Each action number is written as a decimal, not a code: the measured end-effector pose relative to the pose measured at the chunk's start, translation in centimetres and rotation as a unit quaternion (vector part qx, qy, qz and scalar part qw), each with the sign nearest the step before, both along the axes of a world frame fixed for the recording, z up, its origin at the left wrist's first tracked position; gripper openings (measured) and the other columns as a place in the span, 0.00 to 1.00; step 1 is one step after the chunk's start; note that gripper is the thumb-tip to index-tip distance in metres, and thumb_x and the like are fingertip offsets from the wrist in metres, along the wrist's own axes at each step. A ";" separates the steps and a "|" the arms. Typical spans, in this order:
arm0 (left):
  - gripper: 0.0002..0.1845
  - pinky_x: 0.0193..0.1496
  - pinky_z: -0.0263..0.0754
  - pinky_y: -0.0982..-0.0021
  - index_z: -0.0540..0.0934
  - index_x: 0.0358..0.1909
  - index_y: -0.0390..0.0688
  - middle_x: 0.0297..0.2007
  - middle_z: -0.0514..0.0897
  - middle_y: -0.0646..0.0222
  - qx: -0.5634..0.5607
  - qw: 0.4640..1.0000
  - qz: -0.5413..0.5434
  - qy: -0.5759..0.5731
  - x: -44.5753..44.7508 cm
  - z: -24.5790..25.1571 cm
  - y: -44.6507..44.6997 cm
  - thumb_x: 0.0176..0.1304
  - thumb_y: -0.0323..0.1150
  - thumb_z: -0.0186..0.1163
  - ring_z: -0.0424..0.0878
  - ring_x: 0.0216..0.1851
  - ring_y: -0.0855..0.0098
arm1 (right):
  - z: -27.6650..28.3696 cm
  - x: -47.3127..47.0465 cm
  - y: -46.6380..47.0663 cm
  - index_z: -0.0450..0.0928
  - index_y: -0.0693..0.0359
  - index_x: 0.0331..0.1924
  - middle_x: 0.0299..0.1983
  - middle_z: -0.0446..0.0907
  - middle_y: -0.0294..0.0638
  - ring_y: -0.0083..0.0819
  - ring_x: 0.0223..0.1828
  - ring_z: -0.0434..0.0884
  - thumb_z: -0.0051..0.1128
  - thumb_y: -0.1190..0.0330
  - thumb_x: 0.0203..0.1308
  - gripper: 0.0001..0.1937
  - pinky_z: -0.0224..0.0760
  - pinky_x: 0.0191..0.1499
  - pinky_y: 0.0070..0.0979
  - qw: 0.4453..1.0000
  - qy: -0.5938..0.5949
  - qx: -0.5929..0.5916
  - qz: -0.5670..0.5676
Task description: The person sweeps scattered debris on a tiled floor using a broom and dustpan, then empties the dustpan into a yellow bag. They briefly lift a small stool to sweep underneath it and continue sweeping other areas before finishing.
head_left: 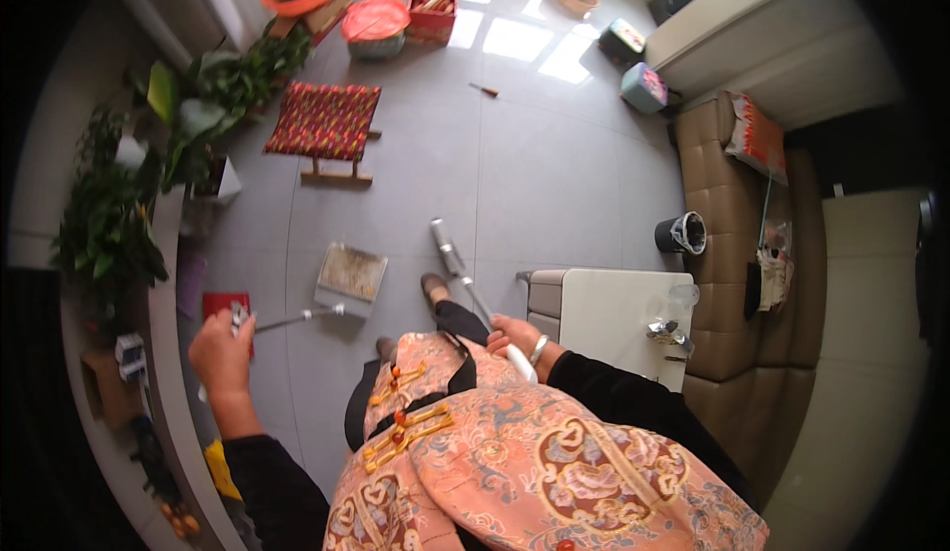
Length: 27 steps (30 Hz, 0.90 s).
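Note:
My left hand (223,354), at the left, grips the end of a thin grey handle. That handle runs to a long-handled dustpan (352,273), whose tray lies on the tiled floor with brownish debris in it. My right hand (514,336), wearing a bracelet, is closed around the white and grey handle of a long-handled floor-cleaning tool (479,295). The tool's narrow silvery head (444,243) is beyond my brown shoe (435,286), apart from the dustpan. Whether the head has bristles cannot be made out.
A white-topped table (612,321) stands at my right, before a brown sofa (716,254) and a lined black bin (680,233). A folding stool (324,122) with patterned fabric is ahead left, near potted plants (111,217). A small orange-handled tool (486,91) lies on the floor.

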<state>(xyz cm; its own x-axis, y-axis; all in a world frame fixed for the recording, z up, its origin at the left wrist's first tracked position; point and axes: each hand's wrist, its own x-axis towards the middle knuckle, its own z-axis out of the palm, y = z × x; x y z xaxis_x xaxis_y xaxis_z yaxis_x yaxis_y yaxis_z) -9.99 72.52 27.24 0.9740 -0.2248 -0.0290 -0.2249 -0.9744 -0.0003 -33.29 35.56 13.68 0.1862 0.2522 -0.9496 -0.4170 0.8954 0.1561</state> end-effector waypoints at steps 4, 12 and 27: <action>0.16 0.35 0.74 0.58 0.78 0.27 0.43 0.29 0.80 0.62 0.004 1.000 -0.001 -0.005 -0.3 -0.3 0.1 0.48 0.45 0.69 0.80 0.32 0.55 | -1.8 3.2 0.5 0.62 0.38 0.42 0.20 0.62 0.29 0.16 0.13 0.59 0.43 0.64 0.67 0.05 0.51 0.11 0.16 0.986 -0.082 0.017 0.143; 0.18 0.34 0.73 0.56 0.78 0.25 0.42 0.27 0.81 0.60 -0.008 1.000 0.021 0.003 -0.8 -0.4 0.1 0.45 0.47 0.70 0.80 0.32 0.54 | -4.4 6.2 -0.1 0.71 0.57 0.55 0.34 0.77 0.43 0.30 0.28 0.78 0.46 0.63 0.65 0.16 0.73 0.29 0.31 0.778 -0.358 -0.292 0.426; 0.19 0.32 0.72 0.57 0.78 0.24 0.43 0.27 0.81 0.63 0.014 0.998 0.055 0.002 -1.8 -0.2 -1.9 0.42 0.47 0.70 0.79 0.31 0.56 | -10.7 10.6 -11.8 0.68 0.54 0.39 0.21 0.73 0.38 0.34 0.24 0.79 0.40 0.64 0.65 0.06 0.72 0.25 0.43 0.944 -0.134 -0.238 0.185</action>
